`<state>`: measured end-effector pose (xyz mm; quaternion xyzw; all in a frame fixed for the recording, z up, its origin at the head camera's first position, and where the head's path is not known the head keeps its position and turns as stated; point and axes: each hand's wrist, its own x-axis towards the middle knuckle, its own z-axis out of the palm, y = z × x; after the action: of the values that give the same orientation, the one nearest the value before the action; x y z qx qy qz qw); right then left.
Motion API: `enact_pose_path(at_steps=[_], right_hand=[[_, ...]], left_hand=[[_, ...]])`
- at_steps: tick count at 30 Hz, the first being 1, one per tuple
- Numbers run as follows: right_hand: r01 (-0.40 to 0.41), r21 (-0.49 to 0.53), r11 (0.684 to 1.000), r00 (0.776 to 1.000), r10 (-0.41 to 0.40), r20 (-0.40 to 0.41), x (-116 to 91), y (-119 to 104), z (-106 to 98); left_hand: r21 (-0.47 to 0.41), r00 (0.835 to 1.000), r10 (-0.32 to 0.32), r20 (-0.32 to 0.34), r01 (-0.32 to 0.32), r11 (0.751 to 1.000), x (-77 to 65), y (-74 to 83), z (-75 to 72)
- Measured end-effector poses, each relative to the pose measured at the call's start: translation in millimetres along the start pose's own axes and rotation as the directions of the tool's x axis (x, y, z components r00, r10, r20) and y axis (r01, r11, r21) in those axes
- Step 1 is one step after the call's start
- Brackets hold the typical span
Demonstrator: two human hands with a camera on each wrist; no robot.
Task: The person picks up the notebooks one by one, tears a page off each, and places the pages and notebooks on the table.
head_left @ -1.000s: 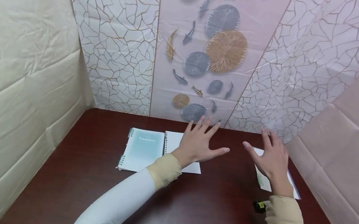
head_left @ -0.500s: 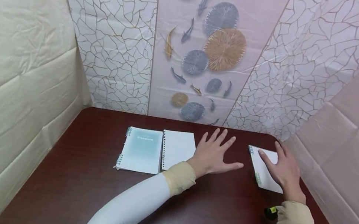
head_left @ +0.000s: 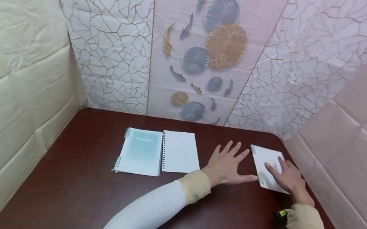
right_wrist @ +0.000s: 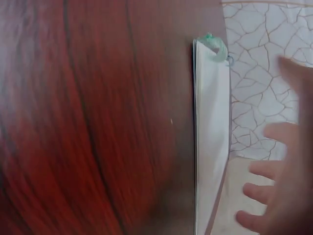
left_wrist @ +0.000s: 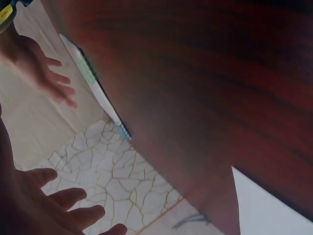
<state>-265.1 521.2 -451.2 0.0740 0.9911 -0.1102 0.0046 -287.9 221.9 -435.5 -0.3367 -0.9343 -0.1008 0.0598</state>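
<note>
My left hand is spread over the table, its thumb pointing at the right-hand notebook and overlapping its spine edge in the head view. It holds nothing. My right hand hovers over that white spiral notebook, fingers apart and bare. In the right wrist view a gap shows between the fingers and the notebook's white page. Green and blue rings bind the notebook along its left edge. The left wrist view shows it edge-on, lying flat, with both hands raised above the tabletop.
Left of my hands lie a notebook with a teal "freedom" cover and, beside it, a white page with punched holes. The dark red table meets patterned cloth behind and beige cloth at both sides.
Both hands have moved right and lower, the left one away from the punched page, which now shows almost whole. The right hand has come down closer over the right notebook. The view has shifted slightly.
</note>
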Motion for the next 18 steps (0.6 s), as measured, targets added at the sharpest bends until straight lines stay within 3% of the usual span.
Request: enact_pose_path(at_steps=[4,8,18], right_hand=[[0.004,-0.021,1.000,0.993,-0.002,0.114,-4.4,2.9,5.2],[0.014,-0.028,1.000,0.986,-0.009,0.165,-7.1,1.8,8.8],[0.119,-0.055,0.991,0.983,-0.110,0.145,-15.7,-20.7,17.5]], left_hand=[[0.005,1.000,-0.004,0.029,0.004,1.000,0.2,6.7,3.1],[0.015,0.999,-0.006,0.037,0.005,1.000,0.4,6.9,4.2],[0.029,0.999,0.003,0.045,-0.004,1.000,1.8,4.5,13.5]])
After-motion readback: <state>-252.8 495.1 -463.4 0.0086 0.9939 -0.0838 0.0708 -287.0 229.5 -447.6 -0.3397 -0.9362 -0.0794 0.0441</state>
